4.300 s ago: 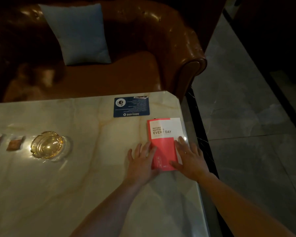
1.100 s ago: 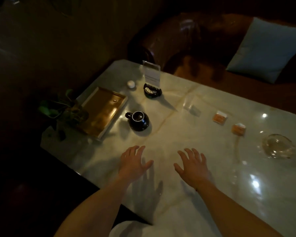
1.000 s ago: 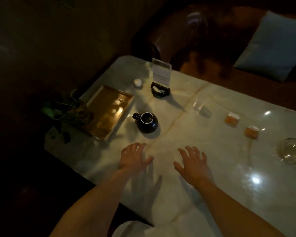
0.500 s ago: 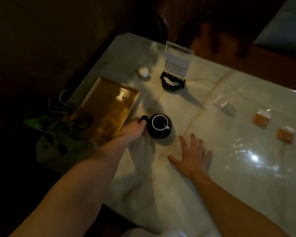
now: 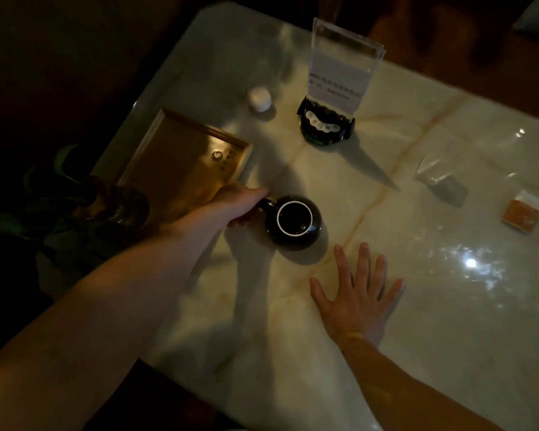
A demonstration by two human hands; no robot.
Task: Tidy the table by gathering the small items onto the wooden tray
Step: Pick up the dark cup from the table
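The wooden tray [image 5: 171, 169] lies at the table's left edge, empty but for a printed logo. Just right of it stands a round black cup [image 5: 294, 222] with a white inner rim. My left hand [image 5: 238, 202] is closed around the cup's handle, which points toward the tray. My right hand [image 5: 357, 293] rests flat on the marble, fingers spread, below and right of the cup. A small white round item [image 5: 260, 98] sits beyond the tray. A clear plastic packet [image 5: 441, 180] and an orange packet [image 5: 523, 211] lie to the right.
An acrylic sign holder [image 5: 339, 73] stands at the back on a black base [image 5: 324, 127]. A potted plant [image 5: 84, 200] sits at the tray's near-left corner by the table edge. A leather sofa lies beyond the table.
The view swung from the red booklet end to the tray end. My left hand reached forward from the marble and closed on the cup's handle. My right hand stayed flat.
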